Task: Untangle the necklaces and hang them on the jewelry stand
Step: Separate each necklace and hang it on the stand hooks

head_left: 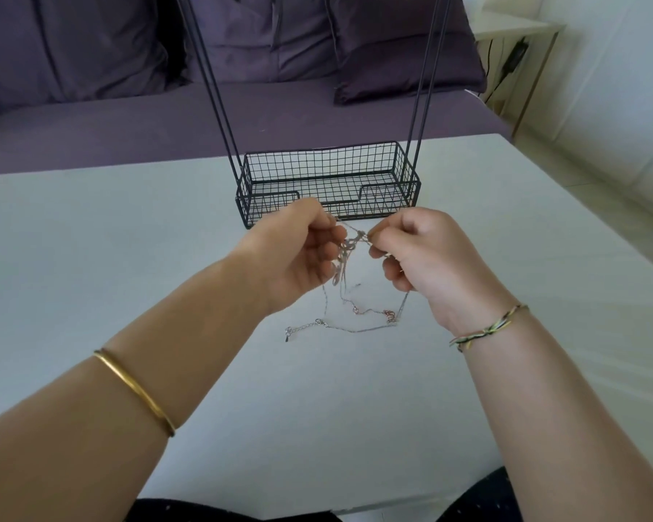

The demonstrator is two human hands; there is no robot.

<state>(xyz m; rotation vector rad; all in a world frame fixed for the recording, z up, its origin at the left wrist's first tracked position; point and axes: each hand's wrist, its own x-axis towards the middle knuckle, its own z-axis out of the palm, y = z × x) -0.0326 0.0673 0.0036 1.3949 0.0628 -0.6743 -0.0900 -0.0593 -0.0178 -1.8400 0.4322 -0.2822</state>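
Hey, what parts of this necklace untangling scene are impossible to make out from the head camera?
The jewelry stand: head view, rods run off the top edge, so its top is unseen.
The necklaces: head view, chains too thin and knotted to count.
The left hand and right hand: head view, curled fingers hide the exact pinch points.

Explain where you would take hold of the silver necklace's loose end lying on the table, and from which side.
Pinch the extender chain near its clasp, from above and the left: it lies flat and slack on the table, clear of the tangle pinched between the left hand and right hand.
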